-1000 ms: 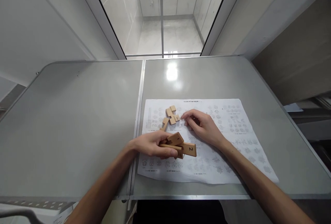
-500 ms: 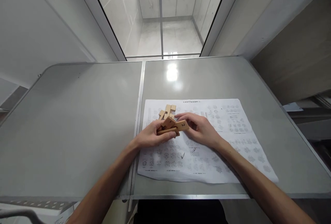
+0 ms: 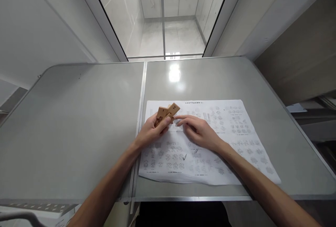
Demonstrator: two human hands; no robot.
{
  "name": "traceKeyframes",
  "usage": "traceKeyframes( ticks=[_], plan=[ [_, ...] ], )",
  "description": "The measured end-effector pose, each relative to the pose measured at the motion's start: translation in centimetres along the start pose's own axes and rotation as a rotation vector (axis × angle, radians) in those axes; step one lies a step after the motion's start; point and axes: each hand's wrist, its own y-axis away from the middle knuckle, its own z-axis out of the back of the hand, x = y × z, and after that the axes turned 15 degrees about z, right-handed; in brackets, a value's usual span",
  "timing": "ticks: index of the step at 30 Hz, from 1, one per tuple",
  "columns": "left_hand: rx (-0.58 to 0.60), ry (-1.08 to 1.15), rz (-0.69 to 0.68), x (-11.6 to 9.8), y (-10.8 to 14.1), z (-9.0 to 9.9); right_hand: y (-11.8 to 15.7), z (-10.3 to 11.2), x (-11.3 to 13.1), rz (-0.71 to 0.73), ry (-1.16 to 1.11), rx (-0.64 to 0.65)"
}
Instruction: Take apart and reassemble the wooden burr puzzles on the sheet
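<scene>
Wooden 1/2 pieces held in left grip, just shifted farther up paper | right grip half-open beside them, contact unclear | lighter blocks beyond left grip now mostly hidden

The left hand and right hand are bare, and so are both arms over the table. Plain black clothes show just below the table's near edge.
</scene>
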Motion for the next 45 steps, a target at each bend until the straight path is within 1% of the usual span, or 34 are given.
traceKeyframes(
  ticks=[3, 5, 8, 10, 13, 14, 16, 19, 21, 23, 25, 30, 34, 39, 45],
  plan=[
    [0.145, -0.020, -0.006, -0.3, 0.4, -0.7, -0.2, 0.2, -0.1, -0.140, -0.074, -0.121],
    [0.218, -0.013, 0.008, -0.3, 0.6, -1.3, -0.3, 0.3, -0.2, -0.228, -0.122, -0.182],
    [0.258, 0.018, 0.039, 0.2, 0.6, -2.1, -0.2, 0.3, -0.5, -0.313, -0.228, -0.263],
    [0.245, 0.013, 0.040, 0.5, 0.5, -2.5, -0.1, 0.2, -0.6, -0.341, -0.287, -0.304],
    [0.178, -0.050, 0.002, 0.7, 0.4, -3.0, -0.1, 0.3, -0.5, -0.350, -0.350, -0.337],
    [0.155, -0.081, -0.014, 0.7, 0.5, -3.1, -0.1, 0.4, -0.4, -0.342, -0.359, -0.325],
    [0.126, -0.148, -0.042, 0.5, 0.6, -3.4, -0.1, 0.5, -0.1, -0.313, -0.332, -0.252],
    [0.113, -0.228, -0.061, 0.3, 0.8, -3.7, -0.2, 0.6, 0.3, -0.268, -0.174, -0.140],
    [0.095, -0.248, -0.056, 0.2, 0.9, -3.8, -0.3, 0.6, 0.4, -0.253, -0.087, -0.125],
    [0.073, -0.247, -0.055, 0.2, 0.9, -3.9, -0.3, 0.6, 0.3, -0.248, -0.061, -0.137],
    [0.050, -0.227, -0.065, 0.2, 0.8, -4.0, -0.3, 0.5, 0.0, -0.257, -0.087, -0.158],
    [0.047, -0.149, -0.055, 0.6, 0.6, -4.0, 0.1, 0.5, -0.7, -0.325, -0.266, -0.237],
    [0.043, -0.136, -0.037, 0.9, 0.4, -3.9, 0.3, 0.6, -0.9, -0.331, -0.337, -0.270],
    [-0.032, -0.160, -0.041, 1.1, 0.5, -4.1, 0.2, 0.6, -0.7, -0.342, -0.325, -0.297],
    [-0.067, -0.147, -0.055, 1.6, 0.2, -4.0, 0.0, 0.7, -0.4, -0.368, -0.292, -0.356]
  ],
)
